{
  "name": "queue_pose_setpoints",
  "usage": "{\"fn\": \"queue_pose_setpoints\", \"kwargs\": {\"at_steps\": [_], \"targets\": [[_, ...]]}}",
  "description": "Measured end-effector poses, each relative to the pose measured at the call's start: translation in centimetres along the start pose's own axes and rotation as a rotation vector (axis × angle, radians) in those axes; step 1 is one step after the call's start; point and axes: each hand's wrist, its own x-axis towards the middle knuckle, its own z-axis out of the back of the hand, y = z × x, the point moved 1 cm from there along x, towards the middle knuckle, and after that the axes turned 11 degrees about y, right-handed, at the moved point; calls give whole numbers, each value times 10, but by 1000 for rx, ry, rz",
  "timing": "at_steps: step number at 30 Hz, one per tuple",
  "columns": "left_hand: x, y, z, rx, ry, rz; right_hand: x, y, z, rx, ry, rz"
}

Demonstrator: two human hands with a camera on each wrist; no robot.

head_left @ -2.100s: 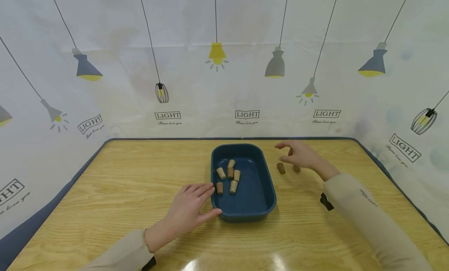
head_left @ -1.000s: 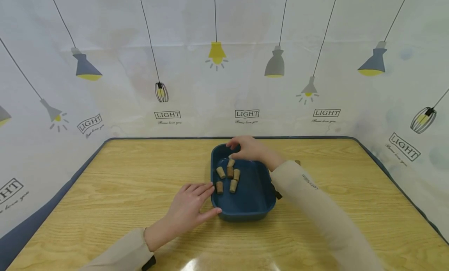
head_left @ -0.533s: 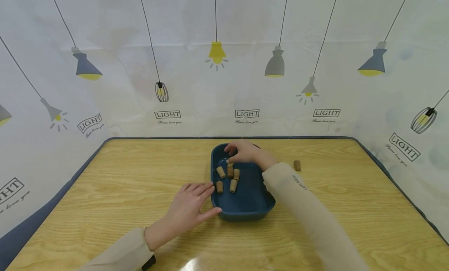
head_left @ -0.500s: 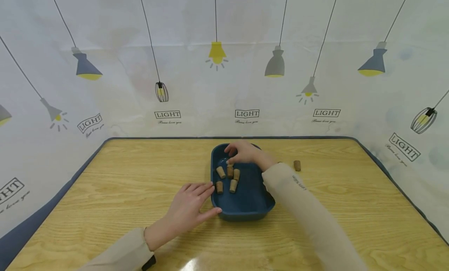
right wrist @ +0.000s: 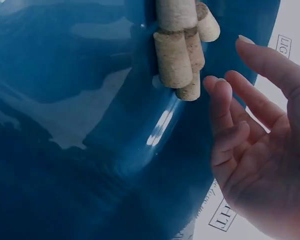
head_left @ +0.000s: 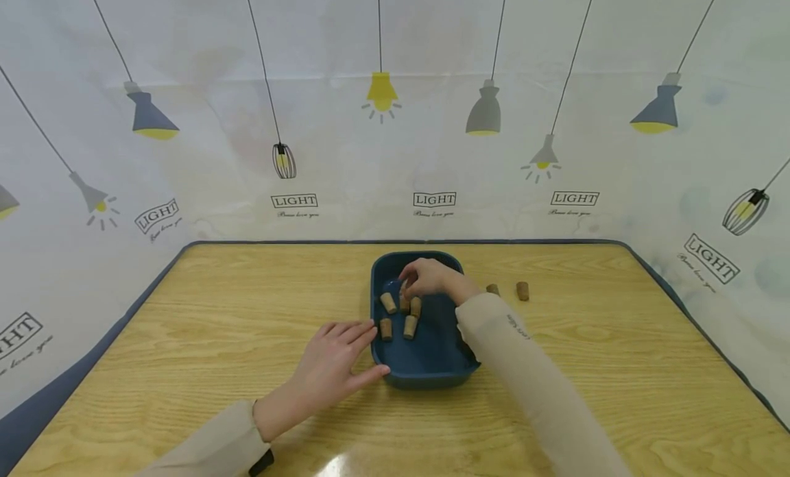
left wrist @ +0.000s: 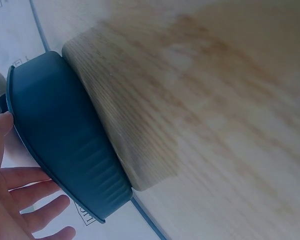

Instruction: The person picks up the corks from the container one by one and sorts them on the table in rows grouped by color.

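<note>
A deep blue rectangular tray (head_left: 426, 380) stands on the table with several tapered corks in its left part, among them a pale one (head_left: 387, 303) and a brown one (head_left: 385, 329). My left hand (head_left: 324, 367) rests at the tray's left rim with straight fingers; the left wrist view shows fingertips along that rim. Inside the tray's far half, my right hand (head_left: 430, 277) is over the rear corks and partly hides them. In the right wrist view its thumb and fingers (right wrist: 221, 100) stand apart, right beside the cork cluster (right wrist: 174, 60), holding nothing.
Two brown corks lie on the wooden table (head_left: 247, 292) right of the tray: one (head_left: 522, 291) in full view, the other (head_left: 492, 289) partly behind the right sleeve. A white lamp-printed backdrop (head_left: 345, 223) encloses the table's back and sides.
My right hand has moved left from the loose corks to over the tray, then slightly down toward the rear corks. My left hand and the tray have stayed put.
</note>
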Motion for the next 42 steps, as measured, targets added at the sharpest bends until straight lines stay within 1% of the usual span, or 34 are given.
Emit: {"fn": "queue_pose_setpoints", "kwargs": {"at_steps": [4,10,17,22,25,30,35,40,42], "targets": [[0,0,1,3,23,13,2,-3,-3,-20,6,-22],[0,-1,3,0,41,22,5,-5,-9,-44,8,-39],[-1,-2,3,-3,27,15,11,-8,-16,-39,-16,-80],[-1,-2,3,-3,29,16,15,-9,-21,-57,-27,-116],[-1,-2,3,-4,32,18,16,-9,-21,-76,-35,-134],[-1,-2,4,-4,25,14,15,-8,-19,-102,-42,-141],[0,-3,4,-2,22,13,10,-2,-11,-157,-41,-121],[0,-3,4,-3,26,13,3,8,1,-192,-31,-59],[0,-3,3,-1,23,11,1,10,6,-189,-25,-35]]}}
